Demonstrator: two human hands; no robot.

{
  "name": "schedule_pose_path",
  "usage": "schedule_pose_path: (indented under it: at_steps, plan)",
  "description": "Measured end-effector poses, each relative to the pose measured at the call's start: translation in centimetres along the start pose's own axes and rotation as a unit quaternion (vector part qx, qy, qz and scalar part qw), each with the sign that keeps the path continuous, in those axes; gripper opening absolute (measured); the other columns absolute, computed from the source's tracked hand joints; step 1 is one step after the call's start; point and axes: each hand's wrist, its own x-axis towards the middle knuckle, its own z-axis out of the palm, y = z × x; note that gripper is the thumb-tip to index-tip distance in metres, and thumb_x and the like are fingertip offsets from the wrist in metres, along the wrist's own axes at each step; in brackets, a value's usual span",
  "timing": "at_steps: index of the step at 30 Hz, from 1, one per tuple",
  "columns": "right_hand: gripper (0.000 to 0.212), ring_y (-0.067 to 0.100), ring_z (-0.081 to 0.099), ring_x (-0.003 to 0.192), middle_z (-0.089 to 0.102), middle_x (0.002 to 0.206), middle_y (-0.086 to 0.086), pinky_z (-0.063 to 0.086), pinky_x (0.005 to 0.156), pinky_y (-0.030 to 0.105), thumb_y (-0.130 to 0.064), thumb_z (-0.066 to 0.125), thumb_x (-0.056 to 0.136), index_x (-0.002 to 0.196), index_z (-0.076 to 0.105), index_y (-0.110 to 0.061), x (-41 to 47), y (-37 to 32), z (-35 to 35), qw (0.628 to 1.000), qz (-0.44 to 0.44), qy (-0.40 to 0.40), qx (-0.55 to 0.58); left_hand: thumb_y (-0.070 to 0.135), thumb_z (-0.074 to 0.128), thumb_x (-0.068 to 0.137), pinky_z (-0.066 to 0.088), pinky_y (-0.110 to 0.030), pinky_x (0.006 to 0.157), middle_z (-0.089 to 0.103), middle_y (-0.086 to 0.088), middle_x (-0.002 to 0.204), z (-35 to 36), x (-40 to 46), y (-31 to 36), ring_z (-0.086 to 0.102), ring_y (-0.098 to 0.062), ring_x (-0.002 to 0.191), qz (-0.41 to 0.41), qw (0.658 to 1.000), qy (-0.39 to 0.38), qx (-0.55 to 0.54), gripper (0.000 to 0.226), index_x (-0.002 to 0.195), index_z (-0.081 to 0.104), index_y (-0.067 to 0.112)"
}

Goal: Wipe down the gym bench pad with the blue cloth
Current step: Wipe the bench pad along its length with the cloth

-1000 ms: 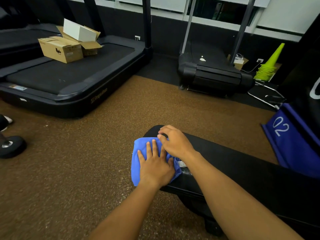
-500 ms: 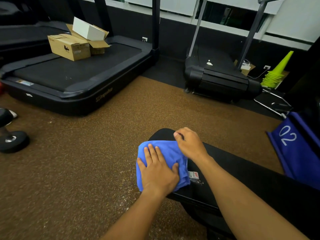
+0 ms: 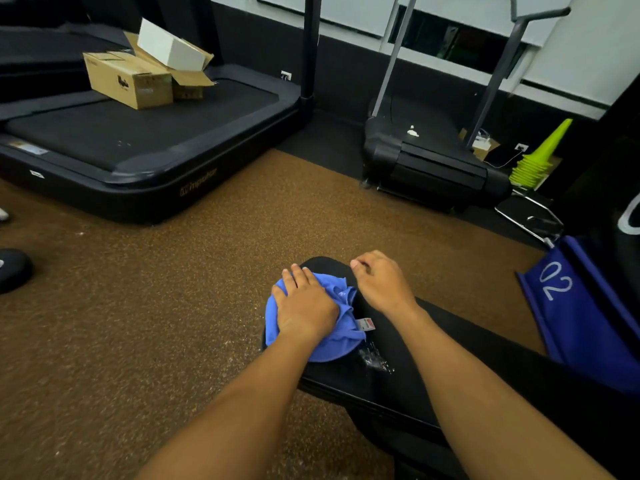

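Note:
The black gym bench pad [image 3: 415, 368] runs from the lower right up to its rounded end at centre. The blue cloth [image 3: 337, 336], bunched and with a small white tag, lies on the pad's far end and hangs over its left edge. My left hand [image 3: 304, 304] presses flat on top of the cloth. My right hand [image 3: 381, 284] rests on the bare pad just right of the cloth, fingers curled, apart from the fabric. A wet patch [image 3: 375, 358] glistens on the pad below the cloth.
Brown speckled floor [image 3: 156, 323] surrounds the bench. A large treadmill [image 3: 145, 157] with cardboard boxes [image 3: 138, 77] stands at upper left, a smaller treadmill [image 3: 433, 161] at upper right. Stacked green cones [image 3: 540, 157] and a blue "02" pad [image 3: 581, 306] sit on the right. A dark weight [image 3: 14, 268] lies at far left.
My right hand has come off the cloth's top corner and moved right onto the bare pad. My left hand slid the cloth up, bunching it; a wet patch shows below.

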Motion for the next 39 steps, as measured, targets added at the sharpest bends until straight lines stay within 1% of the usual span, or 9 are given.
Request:
schedule_pose_path:
  at_steps: [6,9,15,19,23,26,33,36,39]
  plan:
    - [0.029,0.014,0.055,0.092,0.056,0.101,-0.005,0.041,0.077,0.03,-0.034,0.048,0.101,0.109,0.069,-0.015,-0.5,0.8,-0.9,1.0,0.008,-0.012,-0.002,0.054,0.052,0.095,0.032,-0.047,0.112,0.042,-0.02,0.151,-2.4,1.7,-4.7,0.037,-0.04,0.139,-0.122,0.968,0.023,-0.217,0.07,0.146,0.043,0.008]
    - [0.029,0.013,0.056,0.094,0.058,0.104,-0.004,0.043,0.079,0.03,-0.034,0.048,0.101,0.11,0.069,-0.015,0.4,1.1,-0.9,1.0,0.009,-0.011,0.007,0.042,0.074,0.084,0.051,-0.036,0.084,0.069,-0.015,0.112,-2.9,2.3,-6.9,0.065,-0.032,0.105,-0.133,0.953,-0.019,-0.27,0.049,0.112,0.066,0.002]
    - [0.026,0.013,0.057,0.093,0.06,0.103,-0.005,0.045,0.082,0.031,-0.034,0.049,0.1,0.106,0.069,-0.017,1.5,1.9,0.2,1.0,-0.004,-0.003,0.015,0.019,0.078,0.082,0.032,-0.032,0.063,0.057,-0.002,0.067,-3.7,6.6,-5.2,0.058,-0.028,0.075,-0.025,0.96,0.113,-0.255,0.027,0.073,0.053,0.011]
    - [0.025,0.013,0.058,0.093,0.058,0.098,-0.007,0.043,0.08,0.029,-0.032,0.05,0.099,0.101,0.069,-0.017,2.2,3.2,0.3,1.0,0.01,-0.009,0.018,0.024,0.072,0.085,0.045,-0.039,0.081,0.059,-0.013,0.104,-3.1,10.2,-3.6,0.059,-0.037,0.102,0.006,0.971,0.12,-0.208,0.019,0.093,0.057,0.015]
    - [0.025,0.012,0.057,0.092,0.058,0.1,-0.007,0.041,0.078,0.028,-0.033,0.051,0.099,0.104,0.069,-0.017,3.6,3.8,-0.5,1.0,0.021,-0.01,0.012,0.058,0.066,0.085,0.043,-0.055,0.1,0.043,-0.013,0.132,-3.0,10.5,-1.6,0.045,-0.038,0.123,-0.022,0.979,0.142,-0.144,0.066,0.129,0.044,0.013]
    - [0.026,0.011,0.056,0.091,0.058,0.1,-0.007,0.044,0.08,0.03,-0.035,0.051,0.099,0.105,0.07,-0.019,4.5,3.8,-0.6,1.0,0.022,-0.015,0.01,0.081,0.047,0.082,0.04,-0.054,0.106,0.038,-0.017,0.147,-1.7,8.3,-0.8,0.042,-0.041,0.133,-0.035,0.996,0.004,-0.083,0.099,0.148,0.031,0.009]
    - [0.022,0.011,0.056,0.09,0.058,0.097,-0.007,0.044,0.081,0.03,-0.031,0.053,0.098,0.101,0.07,-0.017,5.4,2.6,0.1,1.0,0.001,-0.007,0.022,0.107,0.03,0.05,0.033,-0.053,0.111,0.026,-0.018,0.16,-1.6,6.4,0.6,0.031,-0.039,0.143,0.02,0.998,-0.047,0.02,0.149,0.159,0.008,0.007]
    - [0.023,0.01,0.055,0.09,0.057,0.098,-0.007,0.042,0.079,0.028,-0.031,0.052,0.099,0.102,0.07,-0.017,5.3,2.6,0.0,1.0,0.005,-0.011,0.023,0.104,0.034,0.054,0.026,-0.054,0.113,0.017,-0.02,0.162,-1.0,5.8,0.2,0.023,-0.039,0.146,0.069,0.993,-0.053,0.081,0.145,0.16,0.0,0.011]
    - [0.022,0.01,0.055,0.089,0.057,0.097,-0.008,0.039,0.075,0.023,-0.031,0.052,0.099,0.102,0.069,-0.018,5.2,2.9,0.0,1.0,0.013,-0.008,0.026,0.078,0.036,0.085,0.029,-0.051,0.112,0.028,-0.021,0.157,-0.5,6.7,0.1,0.032,-0.039,0.14,0.073,0.994,-0.028,0.076,0.104,0.159,0.01,0.01]
